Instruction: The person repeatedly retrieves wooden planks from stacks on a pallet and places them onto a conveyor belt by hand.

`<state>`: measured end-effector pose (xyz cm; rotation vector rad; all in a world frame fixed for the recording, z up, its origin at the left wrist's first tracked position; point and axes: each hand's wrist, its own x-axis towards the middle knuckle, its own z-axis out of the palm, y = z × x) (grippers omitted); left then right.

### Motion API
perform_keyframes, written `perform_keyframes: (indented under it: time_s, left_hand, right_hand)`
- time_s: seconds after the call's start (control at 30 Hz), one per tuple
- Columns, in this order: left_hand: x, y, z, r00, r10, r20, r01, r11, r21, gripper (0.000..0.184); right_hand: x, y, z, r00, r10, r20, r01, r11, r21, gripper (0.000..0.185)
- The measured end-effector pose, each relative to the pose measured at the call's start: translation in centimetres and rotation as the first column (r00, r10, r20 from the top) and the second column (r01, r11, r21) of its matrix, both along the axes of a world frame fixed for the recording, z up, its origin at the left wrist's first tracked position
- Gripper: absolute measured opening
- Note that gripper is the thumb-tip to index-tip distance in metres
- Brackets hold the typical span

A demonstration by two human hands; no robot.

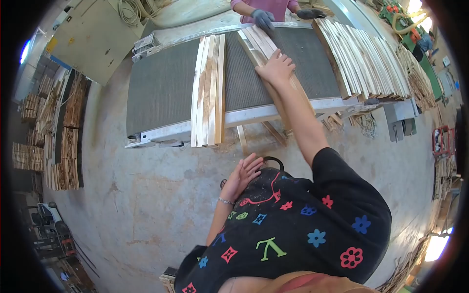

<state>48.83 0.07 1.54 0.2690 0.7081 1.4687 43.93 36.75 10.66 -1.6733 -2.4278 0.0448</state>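
My right hand (277,69) lies on top of a slanted group of wooden strips (258,43), its fingers pointing to the upper right and apart. The strips rest across a dark ribbed conveyor belt (161,88). Close to my body, my left hand (243,174) is raised with its fingers spread and nothing in it. Left of the slanted strips, another group of pale strips (209,88) lies across the belt and overhangs its near edge. A co-worker's gloved hand (264,19) is at the far end of the slanted strips.
A long row of strips (361,61) lies at the belt's right end. The co-worker's other gloved hand (311,13) is near it. The conveyor's metal frame (249,115) runs along the near side. Stacked wood (63,156) stands at the left.
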Motion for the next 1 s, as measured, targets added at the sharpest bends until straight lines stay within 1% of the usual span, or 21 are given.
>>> perform_keyframes:
  time_s: [0.07,0.17,0.2,0.3,0.4,0.5,0.6,0.67,0.73,0.8,0.87,0.9,0.93,1.0]
  left_hand:
    - [-0.1,-1.6,0.1,0.992,0.124,-0.004,-0.125,0.992,-0.017,0.07]
    - [-0.7,-3.8,0.4,0.954,0.289,0.081,-0.286,0.957,-0.041,0.07]
    - [-1.0,-4.4,0.4,0.951,0.309,0.015,-0.307,0.95,-0.057,0.073]
    - [-2.5,-6.4,0.7,0.944,0.304,-0.13,-0.317,0.944,-0.09,0.073]
    - [-4.0,-8.1,1.5,0.939,0.323,-0.119,-0.332,0.941,-0.07,0.073]
    - [-5.8,-9.8,1.1,0.949,0.277,-0.151,-0.289,0.955,-0.063,0.072]
    - [-7.0,-10.1,0.5,0.945,0.148,-0.292,-0.183,0.978,-0.097,0.07]
    - [-7.4,-9.5,0.1,0.947,-0.025,-0.319,-0.007,0.995,-0.099,0.068]
    - [-7.7,-6.8,-0.7,0.913,-0.205,-0.351,0.179,0.978,-0.106,0.066]
    - [-6.8,-4.7,-1.6,0.837,-0.4,-0.374,0.37,0.917,-0.152,0.064]
    - [-4.6,-2.5,-2.4,0.748,-0.58,-0.324,0.558,0.813,-0.167,0.063]
    - [-3.2,-1.1,-2.6,0.666,-0.681,-0.305,0.664,0.727,-0.172,0.063]
    - [-1.3,0.2,-1.5,0.566,-0.771,-0.292,0.753,0.628,-0.197,0.063]
    - [2.1,1.9,-0.7,0.39,-0.874,-0.292,0.879,0.448,-0.167,0.063]
  right_hand:
    - [-0.4,0.2,-0.1,0.999,0.009,-0.044,-0.01,1.0,-0.01,0.112]
    - [0.4,0.1,-1.3,0.999,0.01,-0.05,-0.01,1.0,-0.011,0.113]
    - [0.3,0.2,-1.3,0.999,0.003,-0.052,-0.003,1.0,-0.006,0.112]
    - [0.2,0.0,-1.0,0.997,0.001,-0.072,-0.003,1.0,-0.018,0.115]
    - [0.7,0.2,-0.5,0.998,0.014,-0.063,-0.017,0.998,-0.052,0.116]
    - [2.2,0.1,-0.9,0.991,0.079,-0.112,-0.082,0.996,-0.021,0.116]
    - [6.3,-3.0,-0.2,0.987,0.083,-0.14,-0.088,0.996,-0.033,0.113]
    - [11.5,-7.3,-0.1,0.976,0.098,-0.194,-0.097,0.995,0.013,0.108]
    - [17.4,-12.6,-2.2,0.987,0.001,-0.158,0.021,0.991,0.134,0.098]
    - [23.7,-18.7,-4.8,0.95,-0.125,-0.287,0.128,0.992,-0.007,0.087]
    - [29.3,-26.7,-9.0,0.946,-0.216,-0.243,0.226,0.974,0.016,0.071]
    - [31.2,-30.8,-11.0,0.895,-0.353,-0.274,0.32,0.934,-0.158,0.062]
    - [32.8,-34.5,-12.5,0.82,-0.489,-0.297,0.393,0.859,-0.329,0.054]
    - [33.8,-41.7,-14.3,0.595,-0.696,-0.402,0.475,0.708,-0.523,0.041]
